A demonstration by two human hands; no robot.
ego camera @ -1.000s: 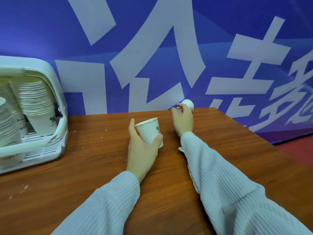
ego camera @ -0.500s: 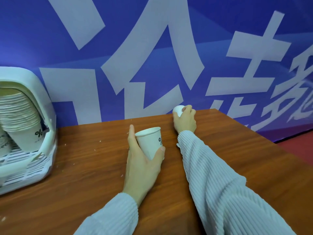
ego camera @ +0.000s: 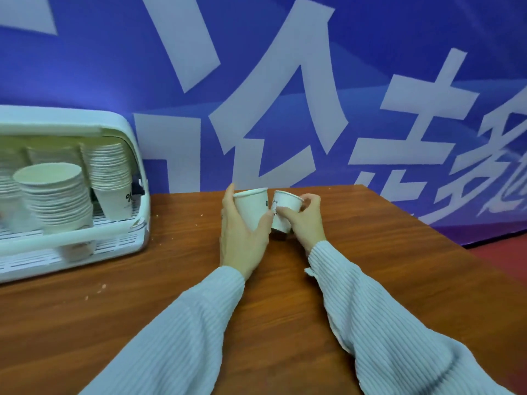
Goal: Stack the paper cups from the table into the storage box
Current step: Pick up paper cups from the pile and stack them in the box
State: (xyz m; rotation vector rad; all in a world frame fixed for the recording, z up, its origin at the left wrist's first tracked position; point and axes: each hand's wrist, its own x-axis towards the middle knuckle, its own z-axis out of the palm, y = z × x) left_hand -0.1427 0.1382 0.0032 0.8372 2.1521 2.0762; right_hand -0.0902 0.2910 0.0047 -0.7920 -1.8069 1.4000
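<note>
My left hand [ego camera: 242,238] grips a white paper cup [ego camera: 252,208] upright, above the middle of the wooden table [ego camera: 399,266]. Right beside it, my right hand [ego camera: 305,223] holds a second white paper cup [ego camera: 285,212], tilted a little, its side touching the first cup. At the far left stands the white storage box [ego camera: 134,155], open toward me, with several tall stacks of paper cups [ego camera: 57,195] standing inside on its slatted floor.
A blue banner with large white characters [ego camera: 285,109] rises straight behind the table. The table's right edge [ego camera: 445,232] runs diagonally down to the right, with red floor beyond it. Small crumbs lie scattered on the wood near the box.
My right hand picked up the far cup from the table's back edge and brought it toward me, next to the cup in my left hand. My view swung left, showing more of the box.
</note>
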